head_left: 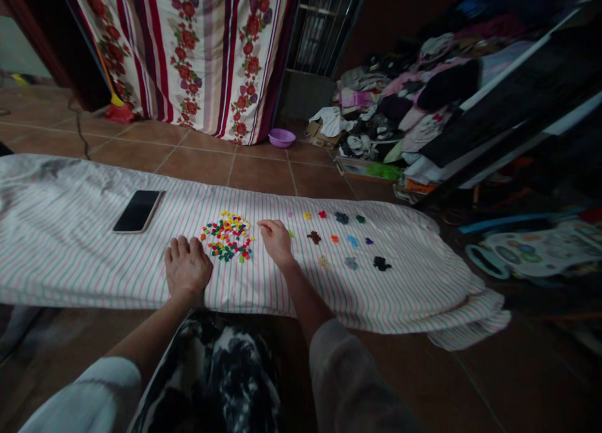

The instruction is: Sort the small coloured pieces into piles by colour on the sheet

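My left hand point(188, 267) lies flat on the striped cloth point(263, 289), fingers spread, just left of a mixed pile of small coloured pieces point(228, 235). Nothing is held in it. To the right of that pile hovers my right hand point(277, 240), thumb and forefinger pinched together; whatever they hold is too small to make out. Farther right sit little groups sorted by colour, among them yellow pieces point(307, 215), red pieces point(322, 214), brown pieces point(314, 237), light blue pieces point(352, 240) and black pieces point(381, 264). My right hand partly hides some light green pieces point(290, 234).
A phone point(138, 211) rests on the cloth left of the pile. Beyond the cloth, a purple basin point(281, 138) stands on the tiled floor by a floral curtain point(188, 57). Heaped clothes point(390, 107) fill the back right, and a broom point(119, 110) leans at back left.
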`<state>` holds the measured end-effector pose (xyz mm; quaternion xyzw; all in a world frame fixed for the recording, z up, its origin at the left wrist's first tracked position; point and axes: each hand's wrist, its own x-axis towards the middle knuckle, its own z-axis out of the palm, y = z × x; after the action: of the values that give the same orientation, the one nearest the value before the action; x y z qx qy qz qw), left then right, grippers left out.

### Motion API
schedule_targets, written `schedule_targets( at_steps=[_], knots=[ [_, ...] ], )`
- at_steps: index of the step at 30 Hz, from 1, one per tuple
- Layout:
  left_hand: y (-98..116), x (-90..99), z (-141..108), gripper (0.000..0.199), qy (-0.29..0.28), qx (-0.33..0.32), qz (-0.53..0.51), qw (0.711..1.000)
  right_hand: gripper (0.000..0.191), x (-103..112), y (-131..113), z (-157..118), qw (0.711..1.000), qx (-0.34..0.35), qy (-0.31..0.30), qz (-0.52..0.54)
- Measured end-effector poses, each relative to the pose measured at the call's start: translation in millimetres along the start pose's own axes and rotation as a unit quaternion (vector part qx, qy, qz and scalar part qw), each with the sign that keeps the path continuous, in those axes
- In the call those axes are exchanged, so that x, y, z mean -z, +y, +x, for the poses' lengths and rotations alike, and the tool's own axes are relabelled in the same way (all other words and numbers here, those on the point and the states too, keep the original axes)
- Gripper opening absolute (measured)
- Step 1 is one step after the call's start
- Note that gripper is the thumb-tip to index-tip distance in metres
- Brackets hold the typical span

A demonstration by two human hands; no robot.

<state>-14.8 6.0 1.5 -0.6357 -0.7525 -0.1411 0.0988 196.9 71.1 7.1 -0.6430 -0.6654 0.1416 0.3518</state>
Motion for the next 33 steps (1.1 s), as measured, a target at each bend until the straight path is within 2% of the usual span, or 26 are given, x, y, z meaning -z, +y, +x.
schedule_targets(
  at_steps=[8,12,19,26,33],
  knots=[
    [1,5.1,-1,0.036,0.001,0.000,-0.008,1.000,0.025,57,39,-23,0.997,0.000,0.073,0.005],
    [0,4.1,-2,0.036,0.014,-0.005,0.004,1.000,0.023,74,60,-43,0.996,0.015,0.083,-0.012],
    [0,4.2,-1,0.036,0.007,-0.002,-0.002,1.000,0.030,65,71,-66,0.995,0.036,0.084,-0.025],
    [1,4.7,-1,0.036,0.003,-0.005,-0.001,1.000,0.028,57,68,-75,0.993,0.060,0.084,-0.062],
    [1,5.8,-1,0.036,0.000,-0.004,-0.008,1.000,0.026,54,61,-88,0.989,0.074,0.050,-0.121]
  ],
)
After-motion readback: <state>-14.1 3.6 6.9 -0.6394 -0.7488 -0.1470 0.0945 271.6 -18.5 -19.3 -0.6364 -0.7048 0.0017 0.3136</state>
